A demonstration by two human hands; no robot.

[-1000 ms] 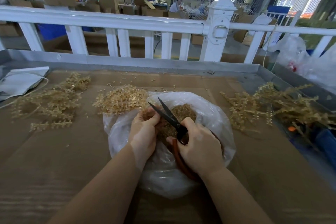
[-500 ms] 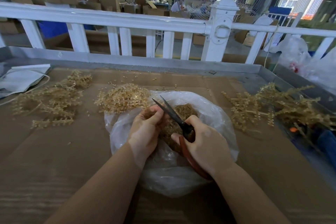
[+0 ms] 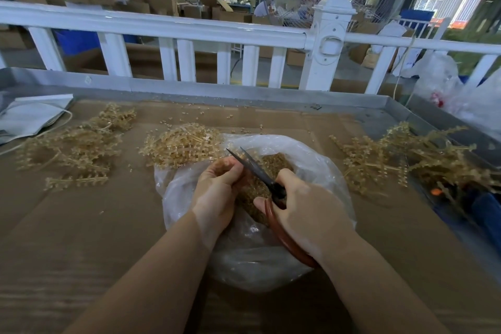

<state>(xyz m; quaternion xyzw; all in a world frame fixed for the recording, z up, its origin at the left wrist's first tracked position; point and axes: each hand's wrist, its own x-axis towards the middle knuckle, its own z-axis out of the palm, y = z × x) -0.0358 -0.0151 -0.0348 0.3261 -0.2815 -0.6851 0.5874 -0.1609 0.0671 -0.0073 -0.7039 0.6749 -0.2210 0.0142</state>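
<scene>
Black on the blades of the scissors (image 3: 260,171), glossy reddish-brown on the handle loops. Milky, see-through white for the plastic bag (image 3: 320,165) at centre; golden-tan for the cut pieces (image 3: 252,195) inside. Same pale straw-gold on the sprue heap (image 3: 184,144) at 11 o'clock, on the nine o'clock sprigs (image 3: 73,149) and on the three o'clock sprigs (image 3: 401,157). Matte brown, faintly ribbed, across the cardboard sheet (image 3: 108,225). Dull grey along the metal tray rim (image 3: 217,88). Glossy white on the railing (image 3: 189,30) at 12 o'clock. Off-white with a cream cord for the folded bag (image 3: 29,116) at 10 o'clock.
</scene>
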